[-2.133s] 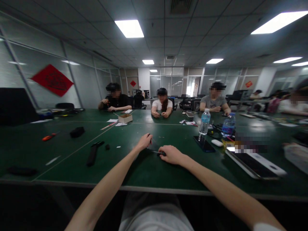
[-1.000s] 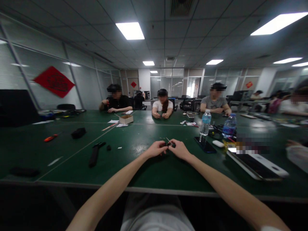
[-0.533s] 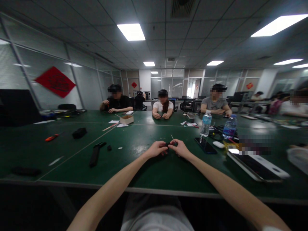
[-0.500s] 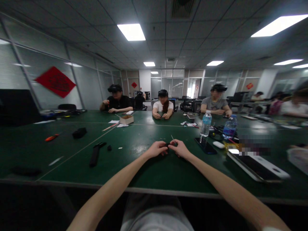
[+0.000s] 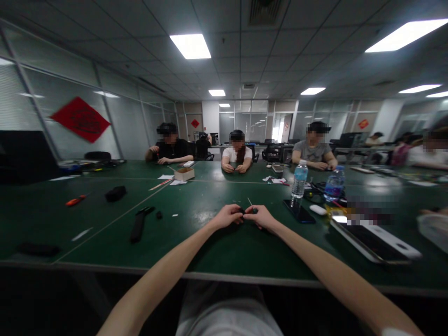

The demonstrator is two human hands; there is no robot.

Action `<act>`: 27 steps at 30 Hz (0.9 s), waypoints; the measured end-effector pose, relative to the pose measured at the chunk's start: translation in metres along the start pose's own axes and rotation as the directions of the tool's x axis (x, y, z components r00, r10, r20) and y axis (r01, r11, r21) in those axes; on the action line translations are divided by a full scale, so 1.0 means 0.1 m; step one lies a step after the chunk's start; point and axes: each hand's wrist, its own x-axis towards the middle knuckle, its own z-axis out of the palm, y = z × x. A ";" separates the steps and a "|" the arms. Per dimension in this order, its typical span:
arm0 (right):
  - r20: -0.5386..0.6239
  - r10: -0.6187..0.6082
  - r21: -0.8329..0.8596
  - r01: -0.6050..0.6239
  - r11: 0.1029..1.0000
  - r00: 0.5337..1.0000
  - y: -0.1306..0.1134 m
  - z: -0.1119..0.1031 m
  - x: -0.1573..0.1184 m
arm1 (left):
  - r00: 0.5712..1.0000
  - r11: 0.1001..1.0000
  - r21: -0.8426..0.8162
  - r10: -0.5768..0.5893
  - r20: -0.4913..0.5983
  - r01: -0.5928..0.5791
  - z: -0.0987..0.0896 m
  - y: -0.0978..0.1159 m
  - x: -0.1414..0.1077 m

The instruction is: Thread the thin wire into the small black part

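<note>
My left hand (image 5: pixel 228 216) and my right hand (image 5: pixel 261 217) meet low over the green table (image 5: pixel 210 247), fingers closed around a small dark object (image 5: pixel 242 211). The fingers hide most of that object, so its exact kind is unclear. A thin pale shaft (image 5: pixel 250 203) sticks up and away from between my hands. Nothing else touches either hand.
Nearby lie a black strap-like tool (image 5: pixel 137 226), a black pouch (image 5: pixel 115 193) and an orange-handled screwdriver (image 5: pixel 75 200). To the right are a smartphone (image 5: pixel 299 211), a water bottle (image 5: pixel 299 179) and a laptop (image 5: pixel 371 240). Several people sit across the table.
In the oldest frame my hands were apart, with the right low on the table. They have since come together around the small object. Over the last half second they have barely moved.
</note>
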 end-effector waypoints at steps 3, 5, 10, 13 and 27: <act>0.004 -0.016 -0.008 0.016 1.000 1.000 -0.01 0.00 -0.01 | 1.000 1.000 -0.004 0.008 0.019 -0.008 0.00 0.02 -0.01; -0.002 -0.027 -0.022 0.027 0.999 1.000 -0.01 0.01 -0.01 | 0.999 1.000 -0.024 0.008 0.040 -0.007 0.01 0.05 -0.03; -0.013 -0.045 -0.092 0.044 0.995 0.999 0.01 0.03 -0.02 | 0.996 0.995 -0.094 -0.013 0.090 0.022 0.07 0.14 -0.07; 0.003 -0.046 -0.124 0.046 0.991 0.999 0.01 0.03 -0.02 | 0.997 0.992 -0.116 -0.034 0.067 0.041 0.08 0.12 -0.05; -0.034 -0.104 -0.287 0.090 0.954 0.994 -0.08 0.03 -0.03 | 0.939 0.989 -0.145 -0.021 -0.344 -0.031 -0.15 0.00 0.10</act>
